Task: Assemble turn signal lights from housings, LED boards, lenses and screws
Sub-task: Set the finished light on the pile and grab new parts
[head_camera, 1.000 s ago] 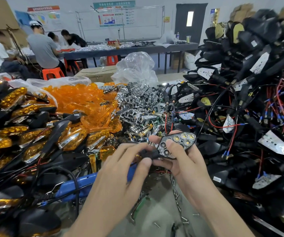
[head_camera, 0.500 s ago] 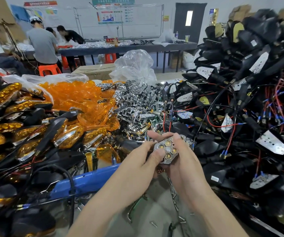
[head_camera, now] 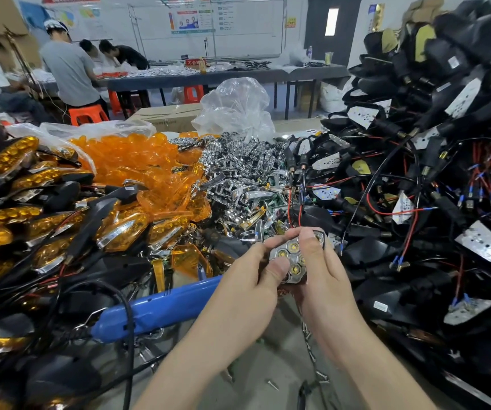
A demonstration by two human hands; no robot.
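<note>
Cluttered table [head_camera: 271, 361], left hand [head_camera: 245, 294] and right hand [head_camera: 325, 281] gripping chrome reflector [head_camera: 291, 257] — amber lenses [head_camera: 126, 156], whiteboard [head_camera: 238, 28] behind.

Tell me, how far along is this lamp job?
Done: finished lights with amber covers are piled at the left. In hand: the left hand and right hand grip a light unit whose chrome reflector and LEDs show bare, no lens on it. To do: an amber lens from the loose lenses and screws, likely with the blue screwdriver nearby; many black housings wait at the right.
</note>
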